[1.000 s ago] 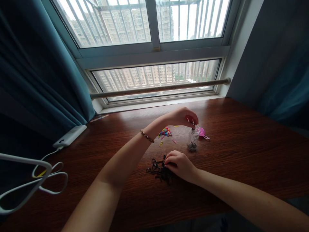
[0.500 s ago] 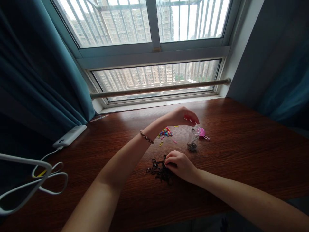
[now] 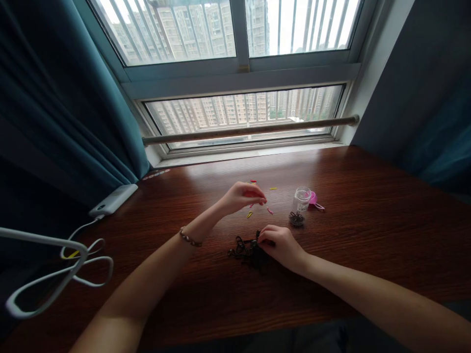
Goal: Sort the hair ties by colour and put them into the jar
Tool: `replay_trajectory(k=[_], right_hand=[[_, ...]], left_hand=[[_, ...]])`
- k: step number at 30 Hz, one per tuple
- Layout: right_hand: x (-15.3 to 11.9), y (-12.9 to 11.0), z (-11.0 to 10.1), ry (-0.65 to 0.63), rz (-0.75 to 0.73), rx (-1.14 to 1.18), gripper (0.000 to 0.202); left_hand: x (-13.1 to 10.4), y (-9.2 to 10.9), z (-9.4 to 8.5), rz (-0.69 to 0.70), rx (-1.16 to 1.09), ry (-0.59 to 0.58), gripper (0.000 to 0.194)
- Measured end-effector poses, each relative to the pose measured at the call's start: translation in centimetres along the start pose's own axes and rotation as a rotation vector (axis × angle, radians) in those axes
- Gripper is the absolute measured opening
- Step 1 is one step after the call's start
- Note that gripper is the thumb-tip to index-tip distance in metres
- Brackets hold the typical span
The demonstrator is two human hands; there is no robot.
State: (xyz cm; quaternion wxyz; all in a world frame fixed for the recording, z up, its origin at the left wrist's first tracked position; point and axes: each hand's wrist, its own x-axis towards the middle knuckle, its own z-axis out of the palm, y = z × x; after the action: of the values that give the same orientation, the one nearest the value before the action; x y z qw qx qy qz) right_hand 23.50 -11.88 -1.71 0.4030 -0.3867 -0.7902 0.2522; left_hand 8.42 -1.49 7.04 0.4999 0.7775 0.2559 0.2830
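Note:
My left hand (image 3: 243, 196) hovers with curled fingers over the small coloured hair bands (image 3: 271, 211) scattered on the wooden desk (image 3: 368, 235), hiding most of them; I see nothing in it. My right hand (image 3: 280, 242) rests on a heap of black hair bands (image 3: 246, 252), its fingertips pinching some of them. A little clear jar (image 3: 300, 205) stands upright and open just right of my left hand, with a few black bands at its bottom. Its pink lid (image 3: 314, 198) lies behind it.
A white power bank (image 3: 114, 198) lies at the desk's left rear by the teal curtain (image 3: 55, 108), with a looped white cable (image 3: 62, 267) running toward me. The window sill and a rod (image 3: 250, 131) bound the desk's far edge.
My left hand has drawn back from the jar's mouth to the left, over the coloured bands. My right hand has stayed on the black heap. The view shifted slightly.

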Motion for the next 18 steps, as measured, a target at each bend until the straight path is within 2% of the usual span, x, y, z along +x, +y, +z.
replay_trajectory(k=[6,9,12,14,18], right_hand=[[0.5,-0.6,-0.7,0.094,0.056,0.095,0.008],[0.9,-0.4,-0.8,0.142,0.100,0.103,0.004],[1.0,0.1,-0.6,0.132,0.134,0.070,0.006],[1.0,0.4,-0.4,0.111,0.117,0.021,0.005],[0.8,0.6,-0.2,0.061,0.060,-0.086,0.007]], left_hand=[[-4.9,-2.3,-0.3,-0.185,0.212,-0.096,0.021],[-6.0,-3.0,0.1,-0.219,0.290,-0.144,0.021],[-6.5,-3.5,0.9,-0.237,0.251,-0.203,0.024],[-6.6,-3.8,1.4,-0.234,0.239,-0.191,0.028],[-6.7,-4.5,2.3,-0.226,0.235,-0.095,0.029]])
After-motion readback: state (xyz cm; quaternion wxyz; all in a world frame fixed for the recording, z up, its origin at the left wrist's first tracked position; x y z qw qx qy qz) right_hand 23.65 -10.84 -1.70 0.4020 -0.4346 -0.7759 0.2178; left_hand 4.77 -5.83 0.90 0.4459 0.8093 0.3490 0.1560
